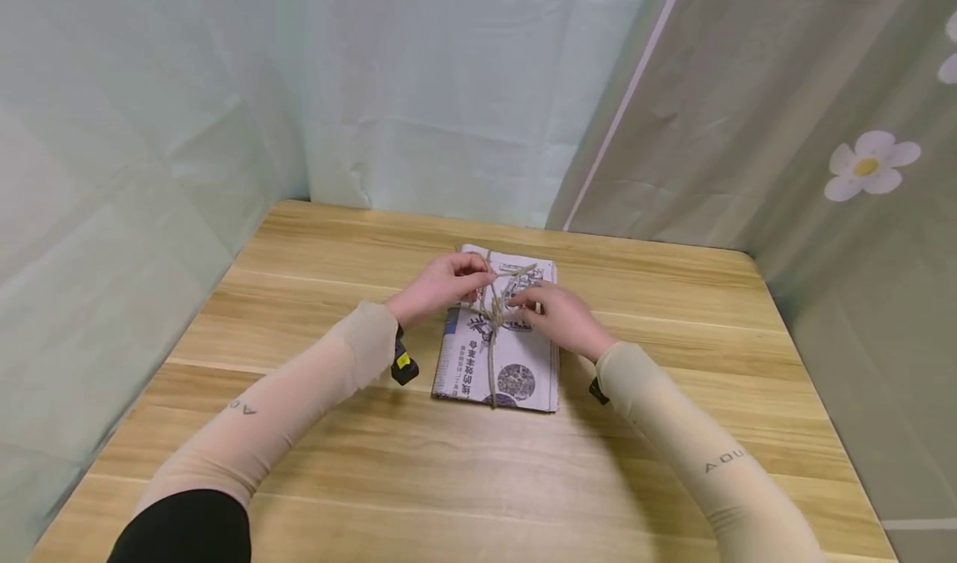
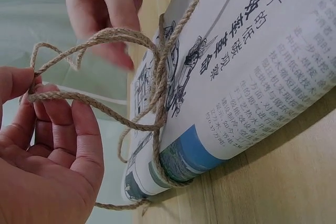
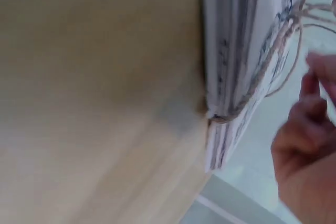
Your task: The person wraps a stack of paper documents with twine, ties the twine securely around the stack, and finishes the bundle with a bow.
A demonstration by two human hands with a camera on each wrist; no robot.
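Note:
A folded stack of newspapers lies on the wooden table, bound crosswise with brown jute twine. The twine's strands meet on the top sheet, with loops rising from the crossing. My left hand pinches looped twine between thumb and fingertips, raised above the paper, as the left wrist view shows closely. To the right of the crossing, my right hand hovers near the strands with bent fingers. In the right wrist view no twine shows between the right fingers; that hand is blurred.
The wood-grain table extends around the bundle on all sides. Pale curtains hang along its back and left, and a grey-brown curtain with white flowers hangs at the right. A loose twine end lies over the paper's upper part.

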